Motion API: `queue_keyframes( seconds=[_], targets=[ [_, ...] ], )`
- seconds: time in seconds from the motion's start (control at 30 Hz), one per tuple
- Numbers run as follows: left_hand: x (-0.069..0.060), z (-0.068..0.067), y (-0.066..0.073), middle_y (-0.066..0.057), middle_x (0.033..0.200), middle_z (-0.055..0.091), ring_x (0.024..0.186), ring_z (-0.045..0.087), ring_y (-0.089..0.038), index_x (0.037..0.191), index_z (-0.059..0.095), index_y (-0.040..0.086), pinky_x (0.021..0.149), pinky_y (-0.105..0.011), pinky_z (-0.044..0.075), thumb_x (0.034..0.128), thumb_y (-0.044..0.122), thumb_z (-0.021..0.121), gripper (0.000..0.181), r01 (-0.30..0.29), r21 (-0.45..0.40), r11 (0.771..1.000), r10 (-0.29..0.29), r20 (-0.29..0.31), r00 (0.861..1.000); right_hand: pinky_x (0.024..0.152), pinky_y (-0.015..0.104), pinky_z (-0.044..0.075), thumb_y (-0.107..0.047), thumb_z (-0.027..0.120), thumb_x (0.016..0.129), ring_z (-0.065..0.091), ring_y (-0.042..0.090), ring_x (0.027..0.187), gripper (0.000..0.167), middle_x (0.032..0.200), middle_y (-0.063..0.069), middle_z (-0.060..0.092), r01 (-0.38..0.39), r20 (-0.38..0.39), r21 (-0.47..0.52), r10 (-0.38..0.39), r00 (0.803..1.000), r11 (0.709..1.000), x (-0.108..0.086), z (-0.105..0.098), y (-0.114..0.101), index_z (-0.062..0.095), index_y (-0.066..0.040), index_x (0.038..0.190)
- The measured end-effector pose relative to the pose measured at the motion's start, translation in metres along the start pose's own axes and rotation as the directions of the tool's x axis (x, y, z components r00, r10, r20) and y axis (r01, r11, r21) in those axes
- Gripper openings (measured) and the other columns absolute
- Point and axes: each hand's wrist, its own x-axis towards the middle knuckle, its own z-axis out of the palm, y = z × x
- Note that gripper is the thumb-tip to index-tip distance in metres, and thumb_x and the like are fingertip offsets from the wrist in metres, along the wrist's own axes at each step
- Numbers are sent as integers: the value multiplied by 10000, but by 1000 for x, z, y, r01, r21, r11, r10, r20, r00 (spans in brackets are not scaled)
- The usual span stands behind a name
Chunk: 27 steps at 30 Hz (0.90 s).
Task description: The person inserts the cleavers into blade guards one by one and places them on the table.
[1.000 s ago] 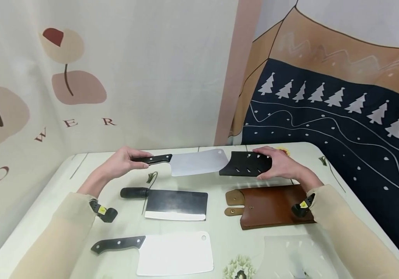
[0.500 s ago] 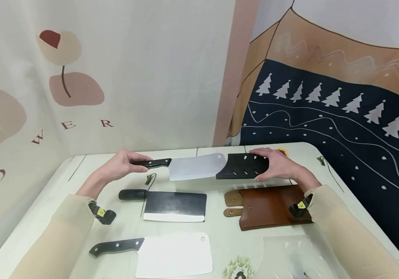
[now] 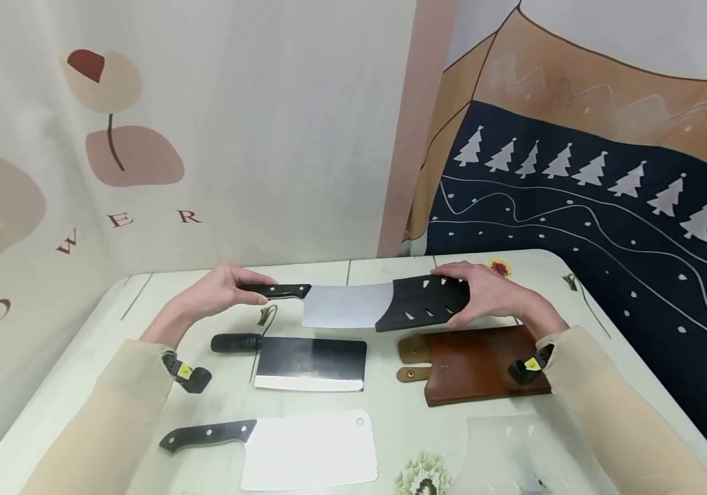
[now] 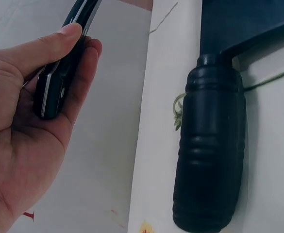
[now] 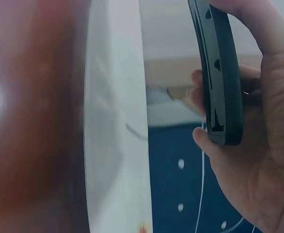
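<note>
My left hand (image 3: 220, 293) grips the black riveted handle of a cleaver (image 3: 348, 305) above the back of the table. In the left wrist view, thumb and fingers close round that handle (image 4: 54, 92). At the right, my right hand (image 3: 486, 294) holds a black slotted blade guard (image 3: 424, 302) by its far end. The cleaver's blade tip is hidden inside the guard's curved mouth, while the rest of the blade shows. The right wrist view has the guard (image 5: 222, 82) between thumb and fingers.
Below lie a dark-bladed cleaver (image 3: 311, 363) with a round black handle and a bright-bladed cleaver (image 3: 310, 450). A brown leather sheath (image 3: 483, 364) lies under the right wrist, with a clear plastic piece (image 3: 526, 450) nearer the front. Curtains hang behind the table (image 3: 192, 405).
The guard has moved left over the blade's tip and covers more of it, including the hole. It has tilted slightly, and both held things sit a little lower.
</note>
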Motion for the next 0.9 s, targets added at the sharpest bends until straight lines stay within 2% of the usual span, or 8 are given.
queue_keyframes(
  seconds=[0.1,0.23,0.43,0.63,0.9],
  targets=[
    [1,2,1,-114,1172,739,1096,647,-151,1242,736,16,884,-200,470,896,85,796,358,-2,-11,1000,2,-10,1000,1066,667,343,-394,900,675,352,423,1379,988,1571,201,403,4,8,-5,-4,1000,1000,1,-1,-6,484,-121,1528],
    [1,3,3,-113,1209,727,1164,630,-213,1262,728,32,915,-236,472,906,135,797,377,27,-21,999,-28,-34,999,1082,662,332,-355,902,677,339,420,1404,967,1576,199,400,8,-12,6,-8,1000,1000,1,-2,-7,496,-105,1519],
    [4,5,6,-115,1245,713,1231,592,-260,1277,725,51,976,-366,456,910,166,796,390,61,7,998,-61,-49,997,1084,655,337,-383,902,678,337,419,1411,976,1576,202,403,21,-19,4,-20,1000,1000,2,-1,-6,498,-89,1516],
    [8,10,6,-115,1237,717,1184,610,-235,1262,732,43,946,-313,464,910,150,793,372,43,19,999,-42,-45,998,1072,657,350,-358,916,676,340,418,1401,982,1573,203,405,-10,-8,-6,10,1000,1000,-1,-3,-6,494,-83,1519],
    [5,8,6,-135,1265,700,1227,586,-271,1281,716,31,1007,-456,439,922,138,779,380,55,1,998,-55,-45,997,1083,653,338,-358,903,685,332,415,1411,958,1580,193,400,-5,-11,-6,4,1000,1000,2,-4,-8,503,-111,1519]
  ],
)
